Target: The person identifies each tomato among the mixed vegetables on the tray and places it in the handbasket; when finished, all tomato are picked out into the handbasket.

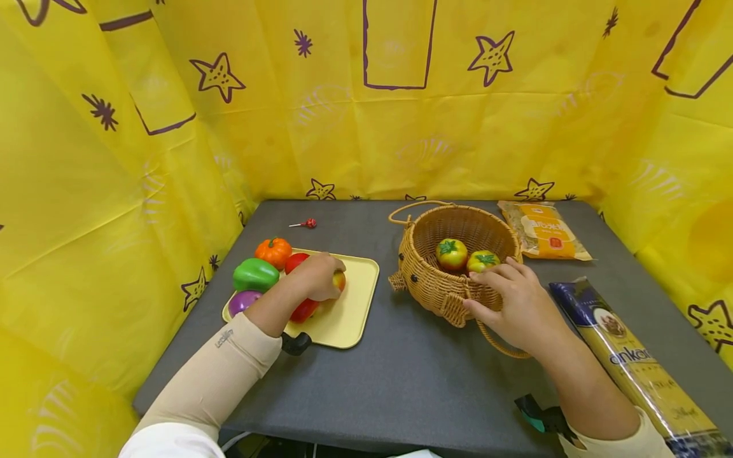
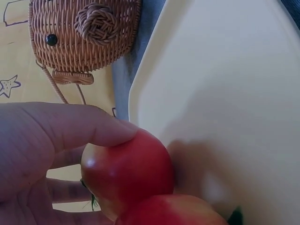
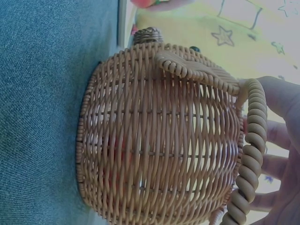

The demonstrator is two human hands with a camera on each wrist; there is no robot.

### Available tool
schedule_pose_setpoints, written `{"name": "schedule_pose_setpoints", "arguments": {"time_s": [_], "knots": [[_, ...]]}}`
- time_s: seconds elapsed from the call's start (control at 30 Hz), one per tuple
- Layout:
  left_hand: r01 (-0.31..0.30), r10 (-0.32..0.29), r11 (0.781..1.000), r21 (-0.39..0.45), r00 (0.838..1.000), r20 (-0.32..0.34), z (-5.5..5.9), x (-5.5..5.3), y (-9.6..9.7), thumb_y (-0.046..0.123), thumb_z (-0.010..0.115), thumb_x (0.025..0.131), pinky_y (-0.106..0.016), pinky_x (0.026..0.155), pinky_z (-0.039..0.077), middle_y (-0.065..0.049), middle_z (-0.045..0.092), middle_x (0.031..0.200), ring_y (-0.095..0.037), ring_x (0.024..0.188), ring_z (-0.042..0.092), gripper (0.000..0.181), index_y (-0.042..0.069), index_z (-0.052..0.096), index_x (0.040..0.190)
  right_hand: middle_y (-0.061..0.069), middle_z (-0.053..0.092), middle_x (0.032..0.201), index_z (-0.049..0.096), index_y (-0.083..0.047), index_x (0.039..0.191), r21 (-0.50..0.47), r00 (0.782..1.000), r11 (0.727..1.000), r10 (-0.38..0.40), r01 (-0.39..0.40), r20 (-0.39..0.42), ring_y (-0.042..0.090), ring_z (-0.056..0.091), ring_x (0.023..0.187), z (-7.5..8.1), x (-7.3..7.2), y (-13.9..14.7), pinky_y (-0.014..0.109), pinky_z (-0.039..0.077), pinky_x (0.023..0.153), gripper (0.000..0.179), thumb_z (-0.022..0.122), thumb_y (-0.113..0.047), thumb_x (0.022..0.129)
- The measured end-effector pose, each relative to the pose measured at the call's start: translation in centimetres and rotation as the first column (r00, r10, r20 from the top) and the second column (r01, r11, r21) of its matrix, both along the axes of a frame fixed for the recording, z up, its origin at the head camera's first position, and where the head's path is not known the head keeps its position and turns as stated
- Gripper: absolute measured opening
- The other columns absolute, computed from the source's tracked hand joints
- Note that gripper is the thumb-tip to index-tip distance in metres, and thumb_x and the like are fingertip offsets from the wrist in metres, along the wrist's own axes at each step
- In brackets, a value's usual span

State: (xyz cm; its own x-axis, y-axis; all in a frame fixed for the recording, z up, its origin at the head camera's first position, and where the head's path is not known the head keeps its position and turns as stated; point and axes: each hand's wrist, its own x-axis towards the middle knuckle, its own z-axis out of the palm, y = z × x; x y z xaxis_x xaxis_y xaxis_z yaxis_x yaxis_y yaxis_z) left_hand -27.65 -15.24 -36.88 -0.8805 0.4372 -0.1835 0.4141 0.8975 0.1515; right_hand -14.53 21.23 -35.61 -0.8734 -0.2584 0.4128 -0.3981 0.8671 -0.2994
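Note:
My left hand point(image 1: 318, 276) reaches over the pale yellow tray point(image 1: 359, 299). Thumb and fingers hold a red-and-yellow tomato point(image 2: 131, 171), its green stalk end turned toward the palm. A second red tomato point(image 2: 176, 212) lies right beside it in the left wrist view. My right hand point(image 1: 518, 302) is at the near right rim of the wicker basket point(image 1: 429, 289), fingers spread and slightly bent over the edge, thumb on the outer side. Inside the basket sit two yellow-green tomatoes point(image 1: 452, 254) with leafy tops. The right fingertips overlap the nearer one in the head view.
On the tray's left are an orange pumpkin point(image 1: 273, 252), a green pepper point(image 1: 256, 275) and a purple vegetable point(image 1: 243, 302). A lollipop point(image 1: 309, 223) lies behind. Right of the basket are an orange-labelled food bag point(image 1: 544, 230) and a long pasta packet point(image 1: 635, 362).

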Motion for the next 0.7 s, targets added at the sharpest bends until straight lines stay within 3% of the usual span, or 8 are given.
{"name": "schedule_pose_setpoints", "arguments": {"time_s": [0.27,0.43,0.7], "knots": [[-0.017,0.027,0.985,0.172,0.998,-0.058,0.3,-0.2,1.2,0.028,0.077,0.087,-0.041,0.086,0.050,-0.014,0.057,0.129,-0.033,0.108,0.054,0.056,0.014,0.064,0.139,0.022,0.068,0.118,0.075,-0.007,0.119,-0.004,0.998,1.000,0.021,-0.021,-0.058,0.056,0.049,0.125,-0.3,-0.2,0.0,0.070,0.035,0.107,0.044,0.085,-0.029,0.082],[0.021,0.010,0.971,0.237,0.992,-0.129,0.9,-0.3,2.1,0.029,0.077,0.087,-0.042,0.088,0.050,-0.013,0.056,0.135,-0.034,0.114,0.053,0.056,0.016,0.063,0.140,0.022,0.068,0.118,0.075,-0.007,0.119,-0.007,0.999,1.000,0.015,-0.015,-0.045,0.056,0.049,0.126,-0.3,-0.2,0.0,0.071,0.035,0.107,0.044,0.085,-0.029,0.082],[0.096,-0.022,0.944,0.315,0.973,-0.232,2.9,-0.1,4.2,0.031,0.075,0.088,-0.047,0.093,0.051,-0.011,0.053,0.141,-0.035,0.122,0.052,0.056,0.019,0.062,0.141,0.022,0.068,0.118,0.075,-0.006,0.119,-0.005,0.999,1.000,0.017,-0.017,-0.048,0.055,0.049,0.126,-0.3,-0.3,-0.1,0.070,0.035,0.108,0.044,0.085,-0.030,0.082]]}}
